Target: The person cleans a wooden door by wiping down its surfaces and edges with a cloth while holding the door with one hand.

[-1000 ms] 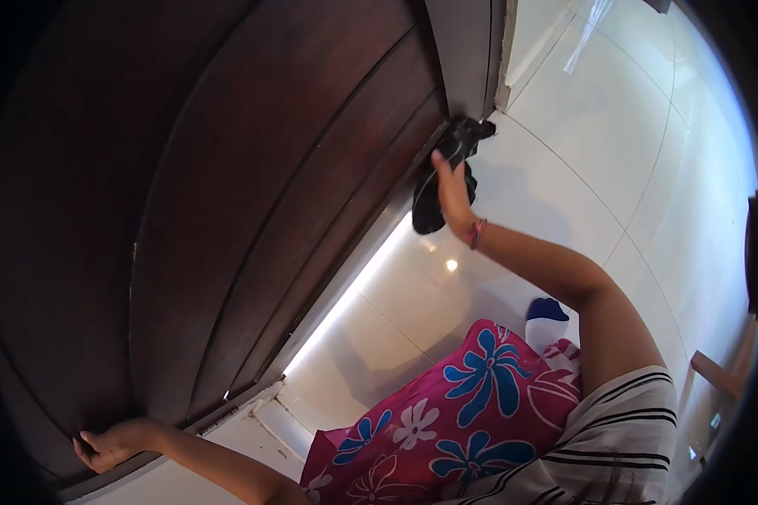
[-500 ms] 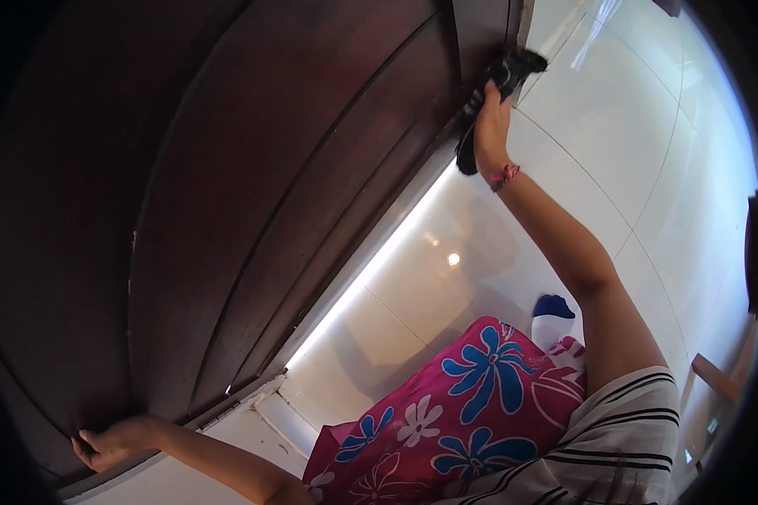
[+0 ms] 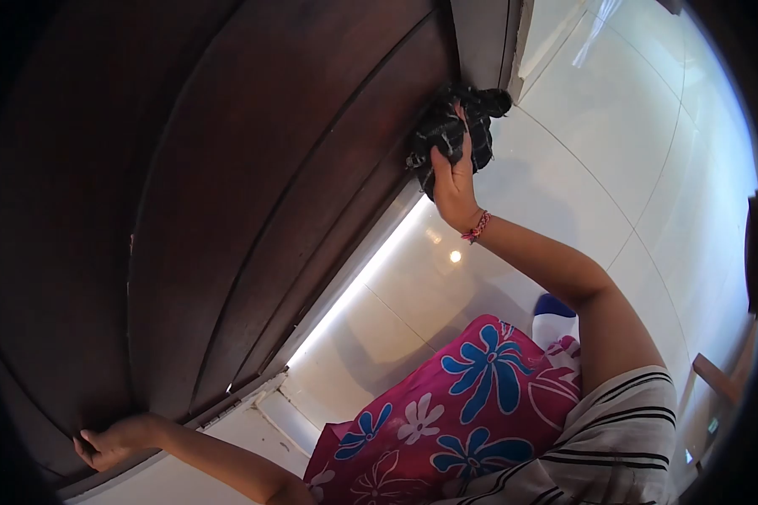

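The fingers of my right hand [image 3: 456, 194] grasp a black cloth [image 3: 443, 133]; the thumb lies across its near side and the material bunches up around the grip. The cloth is dark with thin pale lines. It is positioned against the dark wooden door [image 3: 227, 168], at the edge beside the floor, near the upper middle of the view. The fingers of my left hand [image 3: 114, 443] are partly curled at the door's lower left part; whether they grip the panel or only rest there, I cannot tell.

A braided red bracelet [image 3: 477, 227] encircles my right wrist. My right arm is bent at the elbow and leads back to a white sleeve with black stripes [image 3: 611, 438].

A bright strip [image 3: 349, 296] runs along the door's edge, between the panel and the glossy tiled floor [image 3: 581, 151]. My pink fabric with blue and white flowers [image 3: 436, 377] spreads below it. A blue-and-white item [image 3: 554, 321], partly hidden, shows beside my arm. A brown bar [image 3: 716, 375] stands at the far right.
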`<action>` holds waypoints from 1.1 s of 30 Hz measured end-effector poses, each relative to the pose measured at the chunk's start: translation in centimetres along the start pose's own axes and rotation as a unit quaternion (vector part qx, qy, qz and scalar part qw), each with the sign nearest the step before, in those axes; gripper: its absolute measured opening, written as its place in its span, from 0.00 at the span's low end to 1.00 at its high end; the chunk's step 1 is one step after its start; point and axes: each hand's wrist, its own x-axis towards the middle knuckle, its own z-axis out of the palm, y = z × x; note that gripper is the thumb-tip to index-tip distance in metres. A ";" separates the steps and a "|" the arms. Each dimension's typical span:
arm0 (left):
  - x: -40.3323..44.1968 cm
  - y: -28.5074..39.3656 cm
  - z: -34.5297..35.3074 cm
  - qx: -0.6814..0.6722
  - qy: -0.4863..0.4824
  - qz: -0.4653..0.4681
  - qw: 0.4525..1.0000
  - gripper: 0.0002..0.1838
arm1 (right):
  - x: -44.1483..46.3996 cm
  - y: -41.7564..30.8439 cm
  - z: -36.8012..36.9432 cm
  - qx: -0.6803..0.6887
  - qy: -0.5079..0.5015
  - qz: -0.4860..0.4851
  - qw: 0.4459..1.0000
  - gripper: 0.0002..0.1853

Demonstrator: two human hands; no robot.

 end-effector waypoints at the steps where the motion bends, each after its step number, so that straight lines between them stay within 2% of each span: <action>1: -0.1 0.1 0.0 -0.003 0.000 -0.003 1.000 0.17 | 0.1 0.2 -0.3 -0.040 -0.003 -0.040 0.998 0.31; 4: -0.1 0.7 0.1 -0.012 -0.002 -0.006 1.000 0.17 | 0.6 -0.7 -0.3 0.167 0.063 -0.002 0.984 0.25; 7: -0.2 0.9 0.1 -0.017 -0.003 -0.015 1.000 0.16 | 3.6 -2.0 -1.3 0.316 0.194 0.164 0.914 0.22; 9: -0.3 1.1 0.2 -0.022 0.000 -0.025 0.999 0.16 | 7.1 -5.1 -2.2 0.387 0.248 0.146 0.876 0.22; 11: -0.2 1.2 0.3 -0.031 0.003 -0.023 0.999 0.17 | 9.3 -5.0 -3.3 0.319 0.144 0.070 0.934 0.22; 13: -0.4 1.2 0.4 -0.033 0.006 -0.022 0.999 0.17 | 11.5 -6.2 -2.8 0.125 0.110 -0.011 0.986 0.21; 17: -0.1 -0.1 0.2 -0.021 0.004 0.000 1.000 0.18 | 11.5 -0.4 -2.3 0.001 0.194 -0.096 0.976 0.27; 21: 0.2 -0.8 -0.2 -0.006 0.000 0.019 1.000 0.18 | 7.3 7.0 -4.0 0.076 0.174 0.154 0.970 0.30; 24: 0.0 -0.3 0.1 -0.008 0.004 0.009 1.000 0.18 | 5.6 8.1 -3.6 0.103 0.171 0.170 0.965 0.30; 25: 0.0 -0.4 0.1 -0.005 0.003 0.009 1.000 0.19 | 6.3 5.5 -3.1 0.108 0.178 0.133 0.969 0.28; 27: 0.1 -0.7 0.0 0.001 0.004 0.009 1.000 0.19 | 7.8 3.1 -2.3 -0.108 0.212 0.007 0.971 0.25; 30: 0.0 -0.2 -0.3 0.046 -0.019 0.001 0.999 0.18 | 10.7 -1.6 -3.0 -0.277 0.189 -0.107 0.936 0.32; 33: -0.2 0.5 -0.1 0.039 -0.014 -0.028 0.999 0.17 | 12.9 -6.1 -3.8 -0.214 0.149 -0.126 0.957 0.28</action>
